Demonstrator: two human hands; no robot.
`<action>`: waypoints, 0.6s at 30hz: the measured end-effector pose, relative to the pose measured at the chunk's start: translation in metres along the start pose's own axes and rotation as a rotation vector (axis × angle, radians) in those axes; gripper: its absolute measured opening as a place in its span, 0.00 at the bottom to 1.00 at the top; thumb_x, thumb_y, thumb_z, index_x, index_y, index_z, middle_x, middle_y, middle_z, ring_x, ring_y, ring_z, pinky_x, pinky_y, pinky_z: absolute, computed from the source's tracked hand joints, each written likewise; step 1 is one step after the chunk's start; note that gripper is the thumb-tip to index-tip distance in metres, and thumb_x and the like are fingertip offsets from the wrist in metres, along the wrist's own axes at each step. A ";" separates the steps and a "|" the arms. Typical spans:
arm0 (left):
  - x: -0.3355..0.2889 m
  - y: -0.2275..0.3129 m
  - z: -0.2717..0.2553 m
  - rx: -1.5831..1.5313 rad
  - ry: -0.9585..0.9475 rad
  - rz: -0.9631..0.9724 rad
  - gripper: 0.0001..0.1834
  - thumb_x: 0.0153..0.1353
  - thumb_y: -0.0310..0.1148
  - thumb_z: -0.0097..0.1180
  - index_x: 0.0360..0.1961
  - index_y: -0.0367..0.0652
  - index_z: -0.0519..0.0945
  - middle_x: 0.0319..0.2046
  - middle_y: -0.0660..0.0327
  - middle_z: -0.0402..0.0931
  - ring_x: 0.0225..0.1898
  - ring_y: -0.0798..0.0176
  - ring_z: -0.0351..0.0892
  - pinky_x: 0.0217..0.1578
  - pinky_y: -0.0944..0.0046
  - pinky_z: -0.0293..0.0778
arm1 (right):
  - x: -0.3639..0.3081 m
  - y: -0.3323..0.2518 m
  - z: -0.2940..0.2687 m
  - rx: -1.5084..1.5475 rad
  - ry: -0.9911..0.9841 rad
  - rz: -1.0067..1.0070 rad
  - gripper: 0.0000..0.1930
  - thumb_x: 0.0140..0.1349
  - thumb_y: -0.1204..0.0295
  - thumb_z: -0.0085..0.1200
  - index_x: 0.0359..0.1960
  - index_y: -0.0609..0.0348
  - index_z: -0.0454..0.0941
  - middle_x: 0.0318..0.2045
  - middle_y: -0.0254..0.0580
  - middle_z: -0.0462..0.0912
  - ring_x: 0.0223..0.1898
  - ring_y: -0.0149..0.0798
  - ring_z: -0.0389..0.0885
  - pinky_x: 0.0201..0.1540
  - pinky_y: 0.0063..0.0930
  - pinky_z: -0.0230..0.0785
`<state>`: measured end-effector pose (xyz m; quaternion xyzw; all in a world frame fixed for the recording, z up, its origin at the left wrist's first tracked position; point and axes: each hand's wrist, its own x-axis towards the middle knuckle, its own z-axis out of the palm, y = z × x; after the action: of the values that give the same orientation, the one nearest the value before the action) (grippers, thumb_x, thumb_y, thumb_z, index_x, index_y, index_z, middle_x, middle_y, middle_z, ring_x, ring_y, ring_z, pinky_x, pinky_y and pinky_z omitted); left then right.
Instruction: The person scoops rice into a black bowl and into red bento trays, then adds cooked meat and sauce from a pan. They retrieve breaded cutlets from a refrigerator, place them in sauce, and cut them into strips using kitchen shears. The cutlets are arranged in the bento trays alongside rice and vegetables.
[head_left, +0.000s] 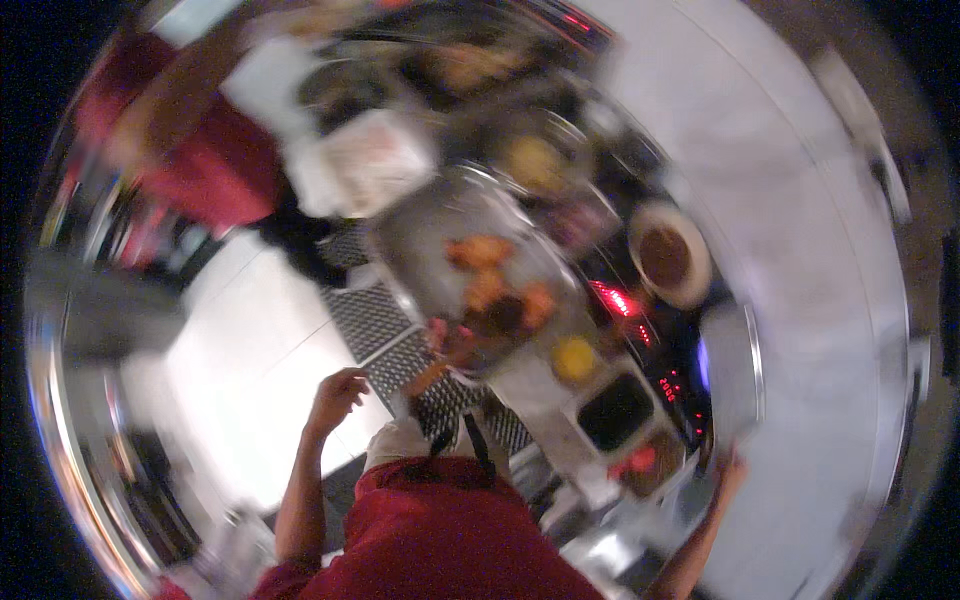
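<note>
The picture is smeared by motion. My left hand [340, 400] hangs over the pale floor, left of the counter; its fingers are loosely bent and apart, with nothing seen in them. At the lower right my right hand [733, 468] reaches to the near end of a grey rectangular pan or tray [733, 370] with a shiny rim. Its fingers are too blurred to show whether they grip it. In the middle stands a large metal tray [415, 225] with orange-brown food pieces [488, 275] and a dark lump [505, 315] in it.
Right of the large tray are red-lit control panels [620, 300] and a pale round bowl [700, 270] of brown food. Nearer me are a yellow round thing [573, 358] and a dark square container [615, 412]. Another person in red [215, 170] stands far left. A white surface [800, 250] runs along the right.
</note>
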<state>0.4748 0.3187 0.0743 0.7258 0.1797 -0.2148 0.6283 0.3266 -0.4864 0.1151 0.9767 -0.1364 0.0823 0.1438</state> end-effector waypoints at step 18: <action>-0.288 -0.295 -0.370 -0.426 0.886 0.011 0.27 0.60 0.45 0.64 0.56 0.44 0.73 0.37 0.60 0.81 0.33 0.66 0.81 0.30 0.63 0.78 | -0.205 -0.897 -0.330 1.037 -0.698 -1.494 0.10 0.67 0.73 0.50 0.44 0.63 0.81 0.36 0.52 0.80 0.40 0.54 0.79 0.46 0.39 0.71</action>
<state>0.1067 0.7303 0.0264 0.6036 0.4659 0.1594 0.6271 0.3519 0.4899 0.1537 0.7231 0.5366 -0.2745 -0.3373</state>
